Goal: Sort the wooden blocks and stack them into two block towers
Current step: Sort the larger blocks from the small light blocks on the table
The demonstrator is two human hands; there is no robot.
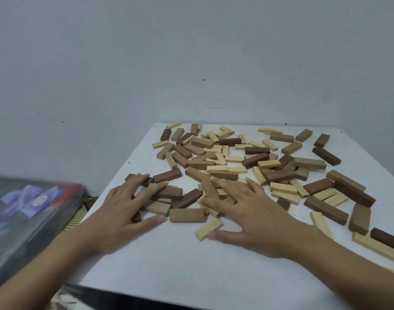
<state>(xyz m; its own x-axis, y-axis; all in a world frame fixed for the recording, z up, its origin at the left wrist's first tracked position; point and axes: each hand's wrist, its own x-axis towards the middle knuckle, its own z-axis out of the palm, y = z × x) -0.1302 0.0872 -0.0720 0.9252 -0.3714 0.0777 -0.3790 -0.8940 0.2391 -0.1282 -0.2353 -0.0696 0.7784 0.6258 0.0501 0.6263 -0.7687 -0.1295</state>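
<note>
Several wooden blocks (236, 157) in pale, mid-brown and dark brown lie scattered flat over a white table (173, 265). No tower stands. My left hand (124, 206) lies spread, fingers straight, on a small cluster of brown blocks (169, 193) at the table's left side. My right hand (243, 211) also lies flat with spread fingers over blocks near the middle; its thumb touches a pale block (208, 229). A mid-brown block (187, 215) sits between the two hands. Neither hand grips anything.
A grey wall rises right behind the table. A dark box with a printed lid (28, 215) sits off the table's left edge. More blocks reach the right edge (375, 245). The table's near part is bare white surface.
</note>
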